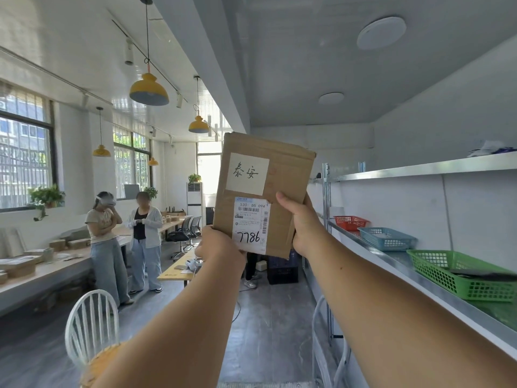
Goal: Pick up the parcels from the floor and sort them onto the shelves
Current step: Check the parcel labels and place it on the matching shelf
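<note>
A flat brown cardboard parcel (282, 177) is held up at arm's length in the middle of the view. It carries a white handwritten label, a printed shipping label and the number 7786. My left hand (221, 245) grips its lower left corner. My right hand (300, 222) grips its lower right edge, thumb on the front face. The metal shelves (419, 168) run along the right wall, beside and beyond the parcel. The floor directly below me is hidden by my arms.
The lower shelf holds a red basket (351, 221), a blue basket (387, 238) and a green basket (458, 271). A white chair (91, 326) stands low left. Two people (123, 242) stand by long tables at left. A dark crate (282, 268) sits on the floor ahead.
</note>
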### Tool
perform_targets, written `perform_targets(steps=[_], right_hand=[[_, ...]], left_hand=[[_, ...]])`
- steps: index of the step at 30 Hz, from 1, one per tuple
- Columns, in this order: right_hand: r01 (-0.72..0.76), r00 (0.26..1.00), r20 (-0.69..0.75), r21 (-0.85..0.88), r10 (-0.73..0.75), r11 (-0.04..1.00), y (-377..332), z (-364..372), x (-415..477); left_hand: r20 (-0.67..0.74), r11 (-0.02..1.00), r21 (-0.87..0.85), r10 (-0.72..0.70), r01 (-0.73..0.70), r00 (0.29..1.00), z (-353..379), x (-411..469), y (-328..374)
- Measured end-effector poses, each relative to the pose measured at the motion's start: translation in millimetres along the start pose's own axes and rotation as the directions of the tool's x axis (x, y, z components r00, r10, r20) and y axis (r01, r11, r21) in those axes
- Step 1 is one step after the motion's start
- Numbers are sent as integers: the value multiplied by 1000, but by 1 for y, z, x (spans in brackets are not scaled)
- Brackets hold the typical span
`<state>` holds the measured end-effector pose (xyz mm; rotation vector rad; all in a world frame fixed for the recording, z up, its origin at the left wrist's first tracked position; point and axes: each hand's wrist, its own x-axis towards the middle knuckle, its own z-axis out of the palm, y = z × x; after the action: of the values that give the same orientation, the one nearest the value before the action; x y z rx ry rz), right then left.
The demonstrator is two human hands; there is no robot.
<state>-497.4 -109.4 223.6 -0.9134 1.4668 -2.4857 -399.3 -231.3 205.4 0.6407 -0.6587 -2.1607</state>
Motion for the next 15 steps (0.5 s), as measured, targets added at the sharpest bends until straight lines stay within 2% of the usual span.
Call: perform_targets(steps=[2,6,10,15], right_hand=[[4,1000,-21,-30,-5,1000,-1,1,2],[-8,998,-55,-44,6,999,-4,1,2],[-18,998,-67,-50,14,999,-3,-3,4],[-10,998,-55,-74,6,997,-2,-5,7]], left_hand=[[1,1000,20,3,-3,1000,-1,2,3],[134,998,54,-29,22,991,-5,8,11],[166,949,268,126,-168,978,-8,17,25],[235,903,358,157,-236,959,-8,21,34]])
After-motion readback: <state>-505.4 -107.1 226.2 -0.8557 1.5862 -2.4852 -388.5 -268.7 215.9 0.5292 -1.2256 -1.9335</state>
